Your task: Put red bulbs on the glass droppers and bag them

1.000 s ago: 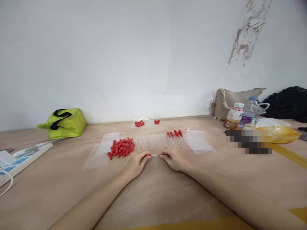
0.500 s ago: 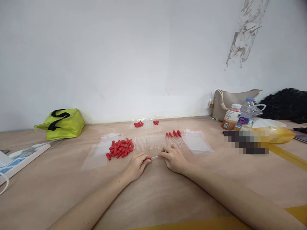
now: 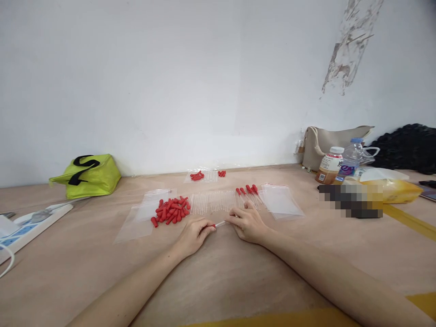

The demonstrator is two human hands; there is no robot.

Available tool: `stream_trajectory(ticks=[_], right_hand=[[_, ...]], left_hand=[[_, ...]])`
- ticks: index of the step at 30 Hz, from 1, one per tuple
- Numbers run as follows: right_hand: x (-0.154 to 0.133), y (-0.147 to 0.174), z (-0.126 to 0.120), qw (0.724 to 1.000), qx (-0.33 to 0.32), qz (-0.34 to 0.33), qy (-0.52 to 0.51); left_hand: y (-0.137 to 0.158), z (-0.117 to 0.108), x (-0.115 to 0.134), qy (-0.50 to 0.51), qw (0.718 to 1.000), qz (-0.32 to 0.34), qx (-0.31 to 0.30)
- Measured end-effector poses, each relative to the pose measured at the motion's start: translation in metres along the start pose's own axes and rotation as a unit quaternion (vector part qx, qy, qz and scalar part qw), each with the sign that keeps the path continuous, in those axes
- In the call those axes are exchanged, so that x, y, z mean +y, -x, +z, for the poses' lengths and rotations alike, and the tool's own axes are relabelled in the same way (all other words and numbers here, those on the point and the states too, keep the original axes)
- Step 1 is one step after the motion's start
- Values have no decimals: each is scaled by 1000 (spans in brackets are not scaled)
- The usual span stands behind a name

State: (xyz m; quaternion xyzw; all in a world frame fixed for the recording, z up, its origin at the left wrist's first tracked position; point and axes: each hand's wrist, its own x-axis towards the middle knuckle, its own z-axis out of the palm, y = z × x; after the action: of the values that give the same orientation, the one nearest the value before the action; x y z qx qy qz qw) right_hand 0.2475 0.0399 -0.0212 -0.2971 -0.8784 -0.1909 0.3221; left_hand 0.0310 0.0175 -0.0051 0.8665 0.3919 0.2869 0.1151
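My left hand [image 3: 194, 234] pinches a red rubber bulb [image 3: 214, 225] between thumb and fingers, its open end toward the right. A thin clear glass dropper tube [image 3: 220, 223] runs from the bulb to my right hand [image 3: 248, 223], whose fingers are closed on it. Whether the tube sits inside the bulb I cannot tell. A pile of loose red bulbs [image 3: 172, 210] lies to the left, beside rows of clear tubes [image 3: 221, 200]. Several droppers with red bulbs fitted [image 3: 252, 190] rest just beyond my right hand.
Clear plastic bags lie left [image 3: 132, 225] and right [image 3: 284, 202]. By the wall lies another bag with red bulbs [image 3: 196, 175]. A green bag [image 3: 91, 177] and power strip [image 3: 37, 227] are left; bottles [image 3: 330, 165], a yellow packet [image 3: 398, 193] and beige bag [image 3: 311, 145] are right.
Both hands keep nearly the same place and hold. The tube between them tilts slightly more, and the view has shifted a little.
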Motion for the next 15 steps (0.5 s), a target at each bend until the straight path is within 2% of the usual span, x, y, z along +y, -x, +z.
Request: stream_trajectory(ticks=[8,15], right_hand=[[-17,-2,-9,988,-81,88,-94],[-23,-9,-11,977,-141,105,-123]], left_hand=[[1,0,5,-22,999,33,10],[3,2,1,-40,997,72,-6]])
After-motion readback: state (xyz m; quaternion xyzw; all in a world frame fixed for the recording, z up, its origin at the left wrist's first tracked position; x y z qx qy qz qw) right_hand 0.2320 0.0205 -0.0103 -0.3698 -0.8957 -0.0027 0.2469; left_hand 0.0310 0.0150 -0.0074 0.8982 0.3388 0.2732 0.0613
